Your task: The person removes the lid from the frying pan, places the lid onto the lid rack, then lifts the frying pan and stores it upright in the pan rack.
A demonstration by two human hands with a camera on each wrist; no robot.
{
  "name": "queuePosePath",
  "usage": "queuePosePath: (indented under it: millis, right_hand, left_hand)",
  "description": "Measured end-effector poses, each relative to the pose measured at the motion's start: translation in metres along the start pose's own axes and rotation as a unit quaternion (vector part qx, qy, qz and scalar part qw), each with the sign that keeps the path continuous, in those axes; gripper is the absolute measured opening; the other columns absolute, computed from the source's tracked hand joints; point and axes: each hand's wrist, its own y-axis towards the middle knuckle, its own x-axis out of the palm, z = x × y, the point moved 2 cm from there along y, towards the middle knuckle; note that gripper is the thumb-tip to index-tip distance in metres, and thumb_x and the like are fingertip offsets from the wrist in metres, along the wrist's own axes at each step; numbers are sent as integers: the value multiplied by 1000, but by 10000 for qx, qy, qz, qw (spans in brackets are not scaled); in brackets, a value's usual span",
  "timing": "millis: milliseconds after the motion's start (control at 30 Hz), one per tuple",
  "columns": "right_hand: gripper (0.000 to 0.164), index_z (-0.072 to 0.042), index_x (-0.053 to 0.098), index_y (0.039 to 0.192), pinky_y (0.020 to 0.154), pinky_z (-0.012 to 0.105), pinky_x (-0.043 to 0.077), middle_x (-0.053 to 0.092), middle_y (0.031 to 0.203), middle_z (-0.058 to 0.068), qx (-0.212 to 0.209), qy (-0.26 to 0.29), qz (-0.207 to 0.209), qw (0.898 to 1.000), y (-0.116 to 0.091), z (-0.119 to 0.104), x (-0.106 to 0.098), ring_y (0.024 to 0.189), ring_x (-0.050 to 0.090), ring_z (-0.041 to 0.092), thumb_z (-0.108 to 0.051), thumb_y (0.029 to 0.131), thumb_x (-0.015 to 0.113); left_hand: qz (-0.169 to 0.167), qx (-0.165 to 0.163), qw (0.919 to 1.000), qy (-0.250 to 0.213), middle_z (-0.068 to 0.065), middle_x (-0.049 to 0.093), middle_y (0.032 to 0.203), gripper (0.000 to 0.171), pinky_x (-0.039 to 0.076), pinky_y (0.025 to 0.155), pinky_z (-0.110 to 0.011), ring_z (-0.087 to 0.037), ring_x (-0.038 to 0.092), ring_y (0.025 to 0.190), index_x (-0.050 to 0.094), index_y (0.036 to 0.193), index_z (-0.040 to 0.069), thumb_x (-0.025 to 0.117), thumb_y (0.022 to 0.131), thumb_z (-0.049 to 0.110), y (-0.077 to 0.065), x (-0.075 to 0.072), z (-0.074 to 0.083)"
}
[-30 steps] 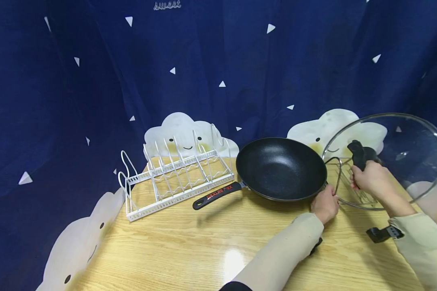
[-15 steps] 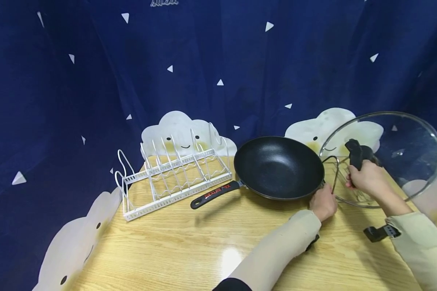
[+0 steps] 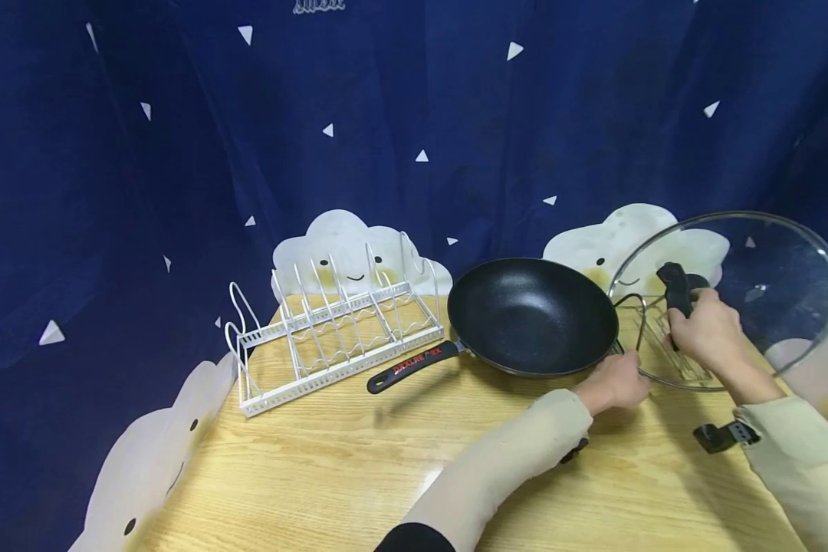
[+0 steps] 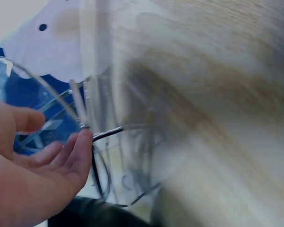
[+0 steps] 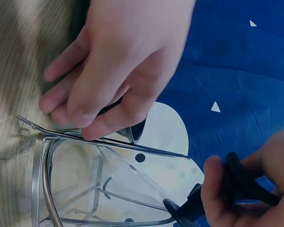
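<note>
A large glass lid point(image 3: 790, 253) stands tilted on edge at the right of the table, in a metal wire rack point(image 3: 644, 314). My right hand point(image 3: 709, 330) grips the lid's black handle point(image 3: 678, 289); in the right wrist view its fingers curl round that handle point(image 5: 194, 204). Low at the rack's near end is my left hand point(image 3: 621, 379), beside the wok. The left wrist view has this hand point(image 4: 42, 175) with fingers loosely extended, fingertips at the rack's wires point(image 4: 95, 165). A black wok point(image 3: 531, 318) sits left of the rack, its handle point(image 3: 414, 368) pointing left.
A white wire rack point(image 3: 345, 369) with several upright dividers stands on the left of the wooden table point(image 3: 331, 468). Behind hangs a blue curtain point(image 3: 379, 92) with white triangles and cloud figures.
My left hand has loosened from the rack's near wire and shifted slightly lower. My right hand stays on the lid's handle, and the lid stays almost in place.
</note>
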Motion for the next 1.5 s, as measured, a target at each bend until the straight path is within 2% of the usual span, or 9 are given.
queuePosePath:
  millis: [67,267,400,567,733,933,1067,1267,1500]
  right_hand:
    - [55,21,31,128,82,66,36,43,108,47,-20,-42,106,9999,1,-2,0,102,41,62,-19,93,45]
    - [56,23,35,124,83,68,32,39,111,45,-257,-84,141,9995,-1,-3,-3,102,39,61,-22,93,47]
    - [56,24,39,121,82,68,30,36,111,45,-565,-211,229,9979,-7,-6,-8,100,36,62,-23,93,48]
    - [47,21,46,114,82,66,28,37,111,46,-1060,-321,550,9923,-12,-16,-14,101,32,63,-20,91,51]
    - [41,18,52,108,84,64,29,42,110,44,-1496,-109,700,9862,-19,-32,-11,103,36,61,-17,88,55]
    - [37,11,56,110,77,56,40,52,108,32,-1946,315,135,9803,-37,-52,1,90,55,45,-20,91,58]
    - [37,9,57,112,75,54,47,58,108,29,-2119,729,-373,9739,-47,-67,12,89,60,43,-23,93,59]
    - [43,5,54,119,77,46,47,59,112,24,-1795,1218,-1372,9665,-61,-88,29,102,56,38,-31,97,53]
    - [46,3,51,123,74,37,52,58,116,21,-1505,1943,-2327,9410,-73,-107,56,89,63,27,-34,97,54]
  left_hand:
    - [-153,160,9998,31,15,57,118,29,42,74,-14,1,53,103,53,124,24,50,95,31,-5,-8,-1]
    - [-496,613,9969,-3,15,60,94,12,42,59,-15,-1,56,77,54,104,25,48,98,33,-21,-35,-13]
    - [-687,1044,9921,-82,16,60,99,13,39,66,-11,3,55,87,58,105,24,49,98,31,-32,-56,-23]
    - [-653,1493,9866,-27,16,60,92,13,39,69,-9,4,53,81,60,103,21,49,98,26,-50,-92,-39]
    - [-482,1601,9859,-27,13,61,89,14,40,70,-11,1,54,79,62,101,18,50,99,25,-64,-126,-67]
    - [-276,1486,9883,187,6,64,97,20,42,77,-14,-4,57,88,64,107,12,50,98,24,-84,-159,-107]
    - [-103,1325,9906,318,1,65,100,21,44,81,-18,-8,59,91,65,107,9,51,97,22,-99,-176,-135]
    - [-91,935,9954,211,-4,65,103,22,46,86,-27,-15,61,95,64,108,6,50,98,20,-120,-192,-184]
    - [-84,498,9987,12,-3,65,100,20,47,85,-32,-18,60,95,64,103,8,50,98,21,-137,-197,-227]
